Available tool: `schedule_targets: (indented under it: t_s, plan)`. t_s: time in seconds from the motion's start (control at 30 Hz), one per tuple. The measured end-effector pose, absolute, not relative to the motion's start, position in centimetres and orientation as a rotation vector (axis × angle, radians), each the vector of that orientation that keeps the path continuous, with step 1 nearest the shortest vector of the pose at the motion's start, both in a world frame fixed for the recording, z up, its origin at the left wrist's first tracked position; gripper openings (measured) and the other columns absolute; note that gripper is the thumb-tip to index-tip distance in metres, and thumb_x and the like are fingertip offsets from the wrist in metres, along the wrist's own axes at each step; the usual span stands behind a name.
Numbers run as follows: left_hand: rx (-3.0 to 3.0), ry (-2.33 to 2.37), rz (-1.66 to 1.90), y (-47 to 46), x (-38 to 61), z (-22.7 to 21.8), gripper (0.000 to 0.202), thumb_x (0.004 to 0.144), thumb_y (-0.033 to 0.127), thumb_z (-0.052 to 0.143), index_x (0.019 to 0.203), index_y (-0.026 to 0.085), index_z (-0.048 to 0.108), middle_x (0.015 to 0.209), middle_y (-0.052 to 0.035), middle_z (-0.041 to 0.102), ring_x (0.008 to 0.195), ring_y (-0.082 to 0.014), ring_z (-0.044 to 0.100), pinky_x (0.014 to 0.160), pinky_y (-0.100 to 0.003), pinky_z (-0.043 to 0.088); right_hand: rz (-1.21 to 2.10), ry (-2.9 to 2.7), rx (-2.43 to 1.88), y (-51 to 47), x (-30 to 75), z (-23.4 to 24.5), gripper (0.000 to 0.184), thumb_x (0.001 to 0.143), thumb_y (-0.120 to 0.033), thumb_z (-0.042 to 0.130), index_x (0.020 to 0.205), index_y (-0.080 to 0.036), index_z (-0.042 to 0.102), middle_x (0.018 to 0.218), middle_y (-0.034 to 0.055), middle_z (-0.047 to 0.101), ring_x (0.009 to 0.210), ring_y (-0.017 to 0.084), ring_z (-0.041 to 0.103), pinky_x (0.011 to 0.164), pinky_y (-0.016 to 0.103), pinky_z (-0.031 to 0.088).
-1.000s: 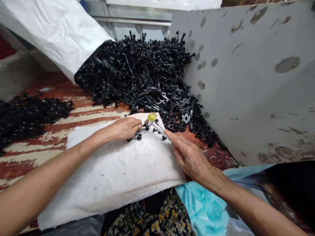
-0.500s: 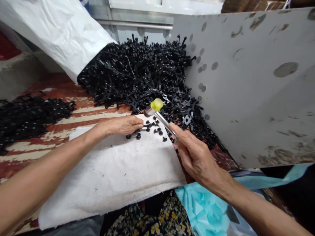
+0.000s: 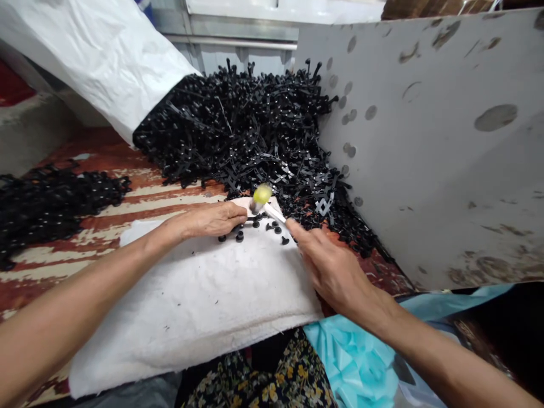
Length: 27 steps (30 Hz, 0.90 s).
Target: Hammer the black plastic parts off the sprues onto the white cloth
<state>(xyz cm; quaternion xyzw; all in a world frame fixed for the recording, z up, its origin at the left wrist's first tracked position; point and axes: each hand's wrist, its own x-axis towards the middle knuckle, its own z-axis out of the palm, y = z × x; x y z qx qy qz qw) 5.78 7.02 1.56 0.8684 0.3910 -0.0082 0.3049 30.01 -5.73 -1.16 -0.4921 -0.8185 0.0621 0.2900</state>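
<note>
Right hand [image 3: 329, 272]: gripping the metal shaft of a small hammer [image 3: 267, 205], fingers wrapped around the handle with the index finger lying along it; the yellow-capped hammer head [image 3: 262, 194] is showing motion blur and is hanging just above the far edge of the white cloth pad [image 3: 191, 300], directly beside the left fingertips. Left hand [image 3: 208, 220]: resting palm down on the pad, fingertips pinching a small black part [image 3: 247, 216] against the cloth under the hammer head; how tightly they are pressing cannot be told. Loose black studs [image 3: 272, 228]: lying scattered on the pad between the two hands, some touching the left fingers, others just beside the hammer shaft. Large heap of black plastic strips [image 3: 250, 130]: spilling out of a white woven sack [image 3: 102, 56] at the far side and reaching down to the pad's far edge. Second, smaller heap of black parts [image 3: 51, 198]: sitting at the far left, well apart from the hands. Worn red-and-white tabletop [image 3: 127, 198]: carrying the pad and both heaps. Grey spotted board [image 3: 433, 158]: standing upright along the right side, touching the large heap. Light-blue sheet [image 3: 352, 357]: lying below the right forearm. Floral fabric [image 3: 272, 379]: showing at the bottom edge.
</note>
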Motion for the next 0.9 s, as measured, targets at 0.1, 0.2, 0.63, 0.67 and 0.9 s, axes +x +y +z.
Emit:
schedule_targets:
  t_s: [0.1,0.2,0.63,0.67,0.9]
  plan:
    - [2.305,1.072,-0.065,6.8,5.7,1.4,0.027,0.09,0.033,0.037,0.067,0.02,0.046,0.066,0.0,0.048,0.062,-0.0136,0.043,0.06,-0.025,0.035,0.237,-2.248,-1.399,-5.4,30.3,-1.5,0.053,0.091,-0.008,0.043,0.143,-0.017,0.051,0.093,0.0113,0.071,0.079,0.024,0.067,0.073,0.042,0.06]
    - [2.312,1.065,-0.062,6.9,5.7,1.0,0.029,0.09,0.035,0.036,0.066,0.021,0.043,0.065,0.0009,0.046,0.061,-0.0132,0.042,0.06,-0.025,0.035,0.303,-2.072,-1.217,-6.0,30.1,-1.1,0.057,0.093,-0.005,0.041,0.148,-0.02,0.042,0.122,0.0124,0.068,0.096,0.021,0.068,0.084,0.038,0.059]
    - [2.361,0.965,-0.023,5.5,5.4,1.1,0.029,0.092,0.036,0.034,0.071,0.02,0.046,0.069,-0.0001,0.051,0.063,-0.0131,0.045,0.062,-0.025,0.036,0.517,-1.837,-1.234,-6.3,28.8,-1.5,0.041,0.097,-0.018,0.045,0.137,-0.016,0.056,0.13,0.0114,0.068,0.116,0.022,0.065,0.1,0.037,0.053]
    - [2.34,0.967,-0.016,5.4,5.4,1.0,0.029,0.091,0.035,0.034,0.069,0.02,0.044,0.067,0.0004,0.049,0.062,-0.0127,0.044,0.06,-0.025,0.035,0.49,-1.85,-1.219,-6.3,28.7,-1.4,0.043,0.097,-0.016,0.045,0.139,-0.016,0.054,0.131,0.0117,0.067,0.117,0.022,0.064,0.101,0.036,0.053]
    - [2.304,0.951,0.055,5.2,5.4,0.4,0.029,0.09,0.033,0.035,0.064,0.021,0.04,0.061,0.0029,0.041,0.055,-0.0108,0.034,0.054,-0.024,0.03,0.304,-2.062,-1.212,-7.2,29.5,-2.1,0.057,0.094,-0.007,0.04,0.149,-0.021,0.045,0.123,0.0138,0.069,0.105,0.026,0.069,0.088,0.042,0.059]
